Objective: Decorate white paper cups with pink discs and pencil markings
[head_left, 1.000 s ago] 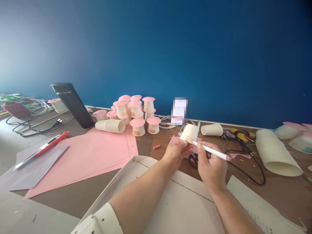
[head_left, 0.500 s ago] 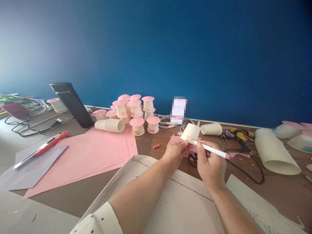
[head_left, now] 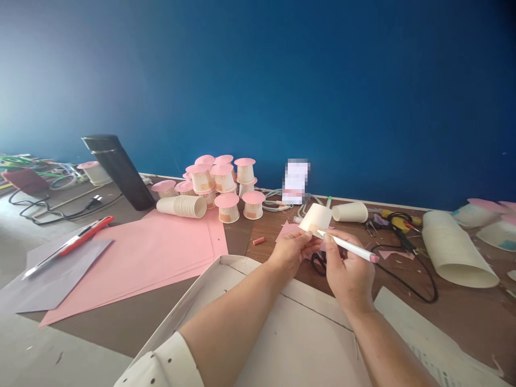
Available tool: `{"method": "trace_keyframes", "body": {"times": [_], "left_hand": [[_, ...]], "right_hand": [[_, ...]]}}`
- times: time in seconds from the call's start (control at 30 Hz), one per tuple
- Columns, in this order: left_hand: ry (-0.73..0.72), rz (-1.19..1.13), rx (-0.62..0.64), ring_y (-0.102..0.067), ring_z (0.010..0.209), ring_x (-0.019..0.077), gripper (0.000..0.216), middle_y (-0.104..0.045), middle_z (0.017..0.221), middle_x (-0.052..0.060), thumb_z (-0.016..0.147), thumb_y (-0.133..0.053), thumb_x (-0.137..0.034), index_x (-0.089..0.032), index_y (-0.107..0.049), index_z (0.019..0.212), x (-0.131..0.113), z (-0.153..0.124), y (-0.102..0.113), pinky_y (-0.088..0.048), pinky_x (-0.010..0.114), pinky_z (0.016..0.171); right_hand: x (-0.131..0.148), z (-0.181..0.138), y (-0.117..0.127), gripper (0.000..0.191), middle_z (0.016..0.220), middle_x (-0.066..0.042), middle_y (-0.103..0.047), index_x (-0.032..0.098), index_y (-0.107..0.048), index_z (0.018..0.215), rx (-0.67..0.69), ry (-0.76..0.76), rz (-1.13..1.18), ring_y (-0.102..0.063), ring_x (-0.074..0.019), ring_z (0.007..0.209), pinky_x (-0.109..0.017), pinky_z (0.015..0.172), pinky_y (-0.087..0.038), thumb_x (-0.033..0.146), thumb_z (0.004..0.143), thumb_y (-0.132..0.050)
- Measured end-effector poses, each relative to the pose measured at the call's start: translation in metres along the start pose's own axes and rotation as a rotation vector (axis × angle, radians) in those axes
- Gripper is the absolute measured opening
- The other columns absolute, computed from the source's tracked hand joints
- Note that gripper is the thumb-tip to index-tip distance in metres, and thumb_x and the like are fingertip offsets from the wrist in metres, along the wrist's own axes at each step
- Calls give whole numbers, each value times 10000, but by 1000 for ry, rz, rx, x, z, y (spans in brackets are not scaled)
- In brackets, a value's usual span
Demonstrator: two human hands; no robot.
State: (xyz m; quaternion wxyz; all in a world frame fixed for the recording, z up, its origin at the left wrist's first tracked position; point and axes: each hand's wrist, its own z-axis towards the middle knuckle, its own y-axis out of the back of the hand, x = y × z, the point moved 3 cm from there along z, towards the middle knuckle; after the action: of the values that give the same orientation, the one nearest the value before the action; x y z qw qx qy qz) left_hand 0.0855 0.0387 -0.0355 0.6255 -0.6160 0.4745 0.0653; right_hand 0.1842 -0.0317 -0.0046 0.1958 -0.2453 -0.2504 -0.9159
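Note:
My left hand (head_left: 291,251) grips a small white paper cup (head_left: 316,217), held on its side above the brown table. In my right hand (head_left: 349,274) is a white marker pen (head_left: 347,247) with a pink end. Its tip touches the cup's side near the rim. Both hands hover over a pink paper scrap (head_left: 290,230) and black scissors (head_left: 320,262).
Several small cups with pink lids (head_left: 220,185) are piled at the back, beside a lying stack of cups (head_left: 182,206) and a black flask (head_left: 119,171). Pink paper sheets (head_left: 141,258) and a red utility knife (head_left: 68,246) lie left. A white box (head_left: 282,328) sits in front, cables and a large cup stack (head_left: 457,249) right.
The cup has tilted slightly in my left hand, and the pen tip has shifted a little up along its side. Otherwise nothing moved.

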Motion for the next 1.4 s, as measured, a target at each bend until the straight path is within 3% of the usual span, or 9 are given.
{"method": "trace_keyframes", "body": {"times": [0.2, 0.6, 0.77, 0.9, 1.4], "left_hand": [[-17, 29, 27, -682, 825, 146, 123, -724, 846, 109, 792, -738, -196, -76, -717, 808, 2, 2, 2, -524, 269, 865], [-24, 27, 21, -687, 837, 156, 112, -727, 881, 125, 802, -722, -186, -74, -710, 812, 2, 3, 2, -527, 280, 868], [3, 0, -39, -678, 775, 138, 89, -712, 820, 115, 846, -650, -125, -59, -708, 833, -1, -1, 0, -536, 254, 793], [19, -23, -66, -672, 758, 131, 97, -704, 803, 110, 858, -620, -95, -53, -707, 845, -4, -4, -2, -537, 241, 760], [1, -1, 14, -685, 807, 144, 129, -721, 848, 121, 872, -627, -144, -55, -716, 899, -1, -2, -1, -533, 260, 836]], "right_hand": [[1, 1, 1, 244, 965, -83, -737, 187, -699, 996, -8, -2, 6, -692, -199, 892, -324, 810, -546, 382, 932, -566], [2, 1, 0, 229, 942, -80, -737, 183, -691, 960, 4, 17, -11, -694, -187, 855, -303, 771, -551, 374, 928, -569], [4, 1, 3, 219, 986, -88, -729, 176, -693, 1010, -64, 17, 35, -690, -199, 925, -336, 836, -553, 344, 927, -580], [4, 1, 5, 236, 993, -92, -726, 172, -688, 1028, -86, -32, 59, -689, -183, 843, -324, 765, -566, 358, 921, -588], [3, 0, 1, 255, 964, -84, -733, 188, -693, 989, 4, -19, 21, -689, -190, 870, -308, 774, -551, 401, 922, -570]]}}
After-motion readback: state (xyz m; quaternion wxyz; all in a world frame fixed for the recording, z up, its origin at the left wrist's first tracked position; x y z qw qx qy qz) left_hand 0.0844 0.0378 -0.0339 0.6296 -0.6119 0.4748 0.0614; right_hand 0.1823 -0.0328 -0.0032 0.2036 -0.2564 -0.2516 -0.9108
